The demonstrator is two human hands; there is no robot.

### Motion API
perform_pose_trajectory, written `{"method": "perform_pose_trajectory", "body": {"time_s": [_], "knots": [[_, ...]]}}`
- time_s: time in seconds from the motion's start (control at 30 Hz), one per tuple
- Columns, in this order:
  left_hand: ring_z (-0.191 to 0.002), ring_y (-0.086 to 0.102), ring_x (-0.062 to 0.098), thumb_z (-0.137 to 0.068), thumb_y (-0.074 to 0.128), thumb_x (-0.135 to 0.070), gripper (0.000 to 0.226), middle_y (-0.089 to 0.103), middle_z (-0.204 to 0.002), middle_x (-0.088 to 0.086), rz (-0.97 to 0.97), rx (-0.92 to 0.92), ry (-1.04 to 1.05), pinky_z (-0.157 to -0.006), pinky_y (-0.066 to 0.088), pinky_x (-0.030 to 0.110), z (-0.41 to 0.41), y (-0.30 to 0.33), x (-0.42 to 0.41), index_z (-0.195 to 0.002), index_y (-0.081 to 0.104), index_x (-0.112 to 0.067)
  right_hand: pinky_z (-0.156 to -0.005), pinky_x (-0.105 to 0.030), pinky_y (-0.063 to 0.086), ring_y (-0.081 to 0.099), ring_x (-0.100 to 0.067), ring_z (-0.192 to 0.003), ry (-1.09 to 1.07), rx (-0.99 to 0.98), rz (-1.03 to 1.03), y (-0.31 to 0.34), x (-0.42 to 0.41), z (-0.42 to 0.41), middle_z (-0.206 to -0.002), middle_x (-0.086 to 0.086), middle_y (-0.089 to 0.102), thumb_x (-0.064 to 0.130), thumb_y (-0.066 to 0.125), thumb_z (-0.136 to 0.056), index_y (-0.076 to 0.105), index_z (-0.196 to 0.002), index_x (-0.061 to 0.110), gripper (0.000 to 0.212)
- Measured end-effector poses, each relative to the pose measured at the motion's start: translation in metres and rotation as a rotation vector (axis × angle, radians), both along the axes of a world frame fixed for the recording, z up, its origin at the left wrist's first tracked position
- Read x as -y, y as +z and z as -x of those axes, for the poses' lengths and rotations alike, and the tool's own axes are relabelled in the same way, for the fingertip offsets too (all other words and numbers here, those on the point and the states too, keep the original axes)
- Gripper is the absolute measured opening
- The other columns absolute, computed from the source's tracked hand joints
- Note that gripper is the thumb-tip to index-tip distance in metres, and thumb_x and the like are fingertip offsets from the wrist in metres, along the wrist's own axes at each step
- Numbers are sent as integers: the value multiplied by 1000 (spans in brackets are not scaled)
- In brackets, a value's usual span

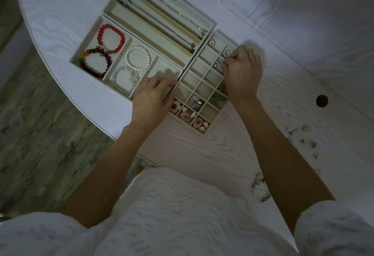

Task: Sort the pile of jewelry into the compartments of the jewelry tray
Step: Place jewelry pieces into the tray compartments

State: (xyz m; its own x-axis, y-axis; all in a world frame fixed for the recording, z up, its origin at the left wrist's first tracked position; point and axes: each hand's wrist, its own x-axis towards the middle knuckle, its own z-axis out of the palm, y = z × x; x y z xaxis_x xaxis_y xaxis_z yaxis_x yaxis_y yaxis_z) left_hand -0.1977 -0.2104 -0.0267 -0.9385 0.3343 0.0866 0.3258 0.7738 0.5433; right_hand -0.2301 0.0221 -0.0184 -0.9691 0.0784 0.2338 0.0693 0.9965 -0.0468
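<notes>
A cream jewelry tray (199,78) with many small square cells lies in the middle of the white table. My right hand (241,73) hovers over its right-hand cells, fingertips pinched on a small silver piece (226,53). My left hand (150,99) rests on the tray's left edge, fingers curled against the rim. The near cells hold pink oval earrings (187,116), a white flower earring (175,106), silvery pieces and green ones. Loose small jewelry (303,140) lies at the right of the table, with a pale beaded bracelet (259,187) nearer me.
A bracelet tray (95,33) at left holds red, dark red, pearl and clear bead bracelets. A long-slot tray (119,12) behind holds silver chains. The table's curved edge runs at left above a wood floor. A round cable hole (322,100) is at right.
</notes>
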Motion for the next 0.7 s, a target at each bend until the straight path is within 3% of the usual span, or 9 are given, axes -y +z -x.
{"method": "perform_pose_trajectory", "body": {"time_s": [0.17, 0.33, 0.43, 0.53, 0.7], "knots": [[-82, 59, 27, -87, 63, -14, 24, 63, -97, 9, -1, 38, 30, -65, 49, 36, -3, 2, -3, -111, 66, -12, -73, -23, 39, 50, -20, -89, -1, -29, 362, 22, -19, -50, -101, -11, 58, 19, 58, -90, 69, -98, 7, 17], [-66, 58, 25, -85, 64, -9, 22, 62, -92, 11, -70, 76, 64, -55, 48, 33, -2, 5, -6, -108, 66, -10, -75, -33, 43, 52, -23, -89, -203, 50, 332, 26, -50, -145, -95, -11, 62, 11, 57, -91, 67, -106, 9, 18], [-67, 60, 25, -85, 64, -8, 24, 62, -94, 10, -82, 112, 97, -59, 51, 37, -3, 4, -6, -108, 66, -11, -84, -38, 43, 54, -32, -99, -381, 166, 300, 21, -64, -194, -103, -15, 65, 7, 57, -89, 66, -110, 8, 23], [-75, 61, 26, -84, 65, -10, 29, 63, -97, 10, -83, 179, 121, -70, 51, 40, 0, 4, -5, -114, 64, -11, -87, -40, 42, 49, -38, -106, -521, 238, 341, 12, -68, -217, -118, -20, 56, 6, 60, -86, 61, -117, 5, 31], [-83, 63, 26, -88, 64, -14, 28, 65, -103, 10, -31, 222, 115, -77, 50, 37, 4, 5, -5, -116, 66, -16, -88, -40, 42, 51, -37, -104, -495, 254, 454, -3, -49, -220, -114, -23, 53, 6, 57, -88, 59, -115, -1, 28]]}}
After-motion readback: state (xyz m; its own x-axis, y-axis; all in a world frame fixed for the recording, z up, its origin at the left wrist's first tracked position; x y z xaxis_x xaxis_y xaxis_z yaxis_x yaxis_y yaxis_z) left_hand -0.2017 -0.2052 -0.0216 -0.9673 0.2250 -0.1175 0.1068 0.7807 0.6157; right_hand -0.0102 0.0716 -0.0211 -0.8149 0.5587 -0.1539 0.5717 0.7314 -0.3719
